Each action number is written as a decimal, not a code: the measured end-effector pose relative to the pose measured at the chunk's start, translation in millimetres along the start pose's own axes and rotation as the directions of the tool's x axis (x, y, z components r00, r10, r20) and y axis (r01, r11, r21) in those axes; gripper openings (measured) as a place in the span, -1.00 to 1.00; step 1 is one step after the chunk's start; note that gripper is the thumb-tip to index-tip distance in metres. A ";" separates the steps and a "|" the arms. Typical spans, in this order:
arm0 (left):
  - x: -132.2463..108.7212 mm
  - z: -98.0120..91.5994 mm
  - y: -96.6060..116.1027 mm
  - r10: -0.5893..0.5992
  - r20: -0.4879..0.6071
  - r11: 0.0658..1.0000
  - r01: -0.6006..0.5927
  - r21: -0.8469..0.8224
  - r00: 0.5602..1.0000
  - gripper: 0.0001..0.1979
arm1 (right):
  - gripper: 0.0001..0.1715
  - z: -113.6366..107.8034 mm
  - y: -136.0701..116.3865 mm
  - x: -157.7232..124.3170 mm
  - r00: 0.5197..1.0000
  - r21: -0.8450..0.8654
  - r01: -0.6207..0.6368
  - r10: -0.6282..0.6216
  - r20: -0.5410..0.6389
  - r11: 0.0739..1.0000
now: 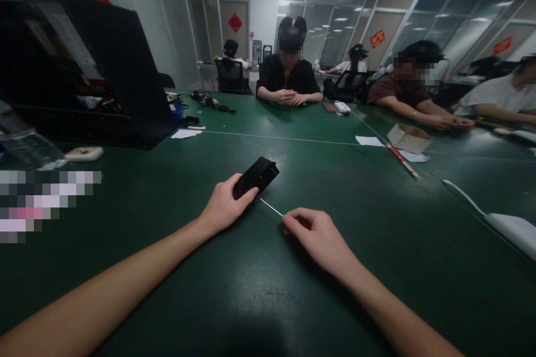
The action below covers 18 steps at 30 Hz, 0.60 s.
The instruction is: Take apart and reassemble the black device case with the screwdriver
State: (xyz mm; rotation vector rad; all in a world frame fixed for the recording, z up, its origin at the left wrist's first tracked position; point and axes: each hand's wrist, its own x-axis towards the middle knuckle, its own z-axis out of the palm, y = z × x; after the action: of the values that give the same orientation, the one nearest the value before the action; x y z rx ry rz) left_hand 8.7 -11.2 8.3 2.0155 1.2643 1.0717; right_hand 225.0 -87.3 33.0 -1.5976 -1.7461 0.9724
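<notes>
The right hand's (320, 237) fingertips (287, 217) were pinched together on the end of a thin white strand (271, 207). The strand ran taut to the black case (256, 175), which the left hand (224, 209) clamped at its near end, thumb on top. The case rested on the green table (377, 245). The strand looked light and easily bent, so it should be gripped close to its end. The case looked rigid and smooth and should be held across its sides.

Left hand (226, 209) curled closed, thumb laid forward, right hand (318, 234) pinched shut at the fingertips (286, 217), both held close
</notes>
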 end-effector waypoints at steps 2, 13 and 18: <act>0.0 -0.3 0.2 0.015 -0.007 0.999 -0.014 0.041 1.000 -0.67 | -0.72 0.5 0.9 -0.1 0.996 -0.059 0.030 -0.035 -0.083 0.998; -1.7 1.2 -1.6 0.022 -0.020 1.000 -0.022 -0.014 1.000 -0.66 | -0.66 2.4 0.3 -3.9 0.996 -0.160 0.082 -0.087 -0.026 0.984; -1.9 2.2 -1.0 -0.017 0.021 0.993 0.019 -0.115 1.000 -0.66 | -0.71 -2.4 0.5 -1.4 0.981 -0.157 0.078 -0.104 -0.166 0.984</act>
State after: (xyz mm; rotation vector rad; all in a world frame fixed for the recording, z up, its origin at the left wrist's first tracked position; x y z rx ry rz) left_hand 9.6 -12.5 5.7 1.9205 1.1804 1.0876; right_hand 227.4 -88.4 34.1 -1.6259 -1.7883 0.6504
